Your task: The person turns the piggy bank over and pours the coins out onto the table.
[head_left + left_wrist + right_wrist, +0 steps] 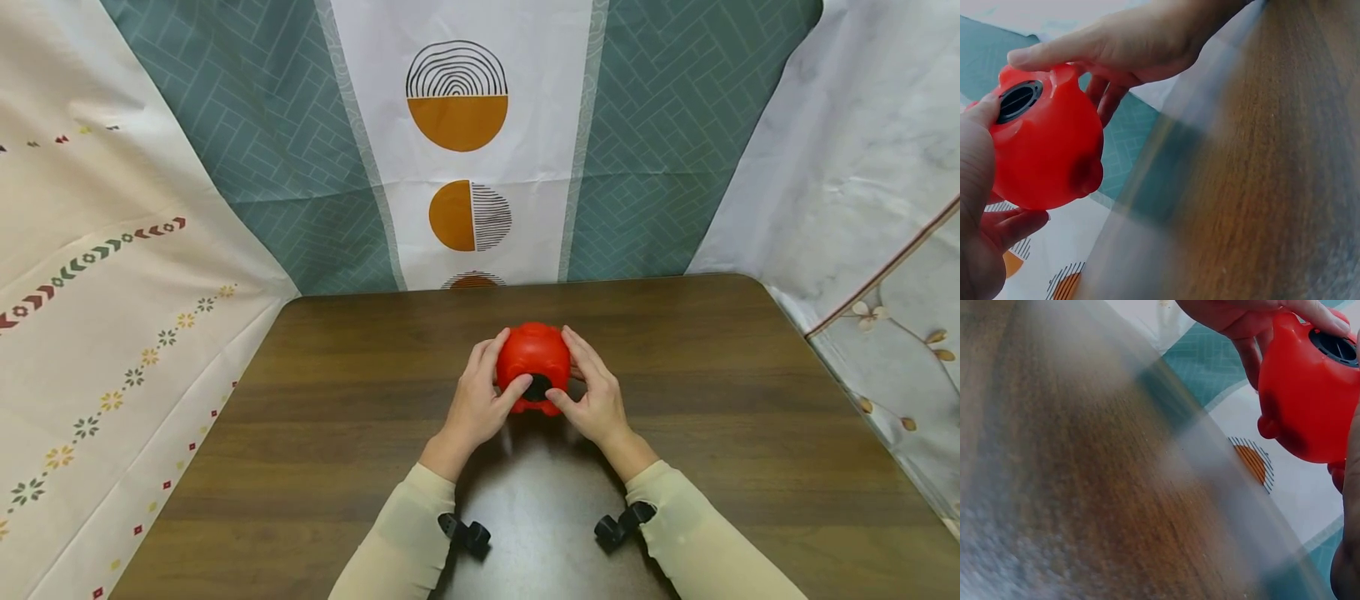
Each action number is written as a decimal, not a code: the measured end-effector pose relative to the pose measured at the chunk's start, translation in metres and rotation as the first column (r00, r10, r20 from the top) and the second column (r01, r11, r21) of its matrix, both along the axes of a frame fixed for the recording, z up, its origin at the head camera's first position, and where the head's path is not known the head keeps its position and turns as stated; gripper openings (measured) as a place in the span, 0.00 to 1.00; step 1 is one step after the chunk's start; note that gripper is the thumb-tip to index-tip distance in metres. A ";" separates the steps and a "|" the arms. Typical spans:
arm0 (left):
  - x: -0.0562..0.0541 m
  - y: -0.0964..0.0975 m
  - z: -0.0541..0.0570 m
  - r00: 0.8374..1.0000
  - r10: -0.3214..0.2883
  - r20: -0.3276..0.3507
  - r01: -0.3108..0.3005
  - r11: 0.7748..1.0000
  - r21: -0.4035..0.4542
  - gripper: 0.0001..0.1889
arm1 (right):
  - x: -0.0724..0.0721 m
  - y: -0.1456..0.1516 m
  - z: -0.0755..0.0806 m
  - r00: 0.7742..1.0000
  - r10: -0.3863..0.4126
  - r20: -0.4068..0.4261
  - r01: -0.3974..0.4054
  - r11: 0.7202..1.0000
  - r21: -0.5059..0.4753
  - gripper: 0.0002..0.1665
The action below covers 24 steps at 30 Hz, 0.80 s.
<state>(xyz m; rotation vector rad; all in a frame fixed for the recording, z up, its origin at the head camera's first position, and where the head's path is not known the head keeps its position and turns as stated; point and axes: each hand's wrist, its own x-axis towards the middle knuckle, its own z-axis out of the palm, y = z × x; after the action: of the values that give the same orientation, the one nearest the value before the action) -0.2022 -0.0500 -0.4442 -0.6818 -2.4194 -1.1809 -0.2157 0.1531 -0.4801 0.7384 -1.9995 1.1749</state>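
Observation:
A round red piggy bank (533, 354) with stubby feet is held up between both hands, tipped so its underside faces the person. A black slotted stopper (1020, 102) sits in that underside. My left hand (480, 398) grips the bank's left side, its thumb beside the stopper and its fingers curled round the far side. From the right, my right hand (598, 398) holds it the same way, thumb near the stopper's lower right edge. In the left wrist view the bank is raised above the table. The bank's far side is hidden in the head view.
A dark brown wooden table (337, 433) spreads beneath the hands, with a glare patch near the front. Patterned cloth (465, 167) hangs behind it, and more cloth drapes along the left and right sides. Each wrist carries a small black camera (472, 537) on a strap.

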 end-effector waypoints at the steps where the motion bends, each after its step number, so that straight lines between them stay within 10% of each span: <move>1: -0.001 0.000 0.000 1.000 0.002 0.006 -0.002 1.000 0.011 0.36 | 0.000 0.000 0.000 1.000 0.004 -0.005 -0.004 1.000 0.006 0.50; 15: 0.001 -0.002 0.002 0.996 0.049 0.081 -0.062 0.986 0.158 0.33 | 0.004 -0.002 -0.001 0.999 0.029 -0.015 -0.027 0.988 0.151 0.60; 24: 0.000 -0.003 0.005 0.995 0.081 0.063 -0.086 0.994 0.070 0.34 | 0.001 -0.003 -0.001 0.998 -0.020 -0.065 0.035 0.971 0.238 0.57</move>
<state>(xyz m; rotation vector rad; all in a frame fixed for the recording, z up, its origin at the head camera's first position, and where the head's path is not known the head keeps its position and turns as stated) -0.2021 -0.0527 -0.4396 -0.5249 -2.4152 -1.2660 -0.2148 0.1498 -0.4815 0.8528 -2.1139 0.8929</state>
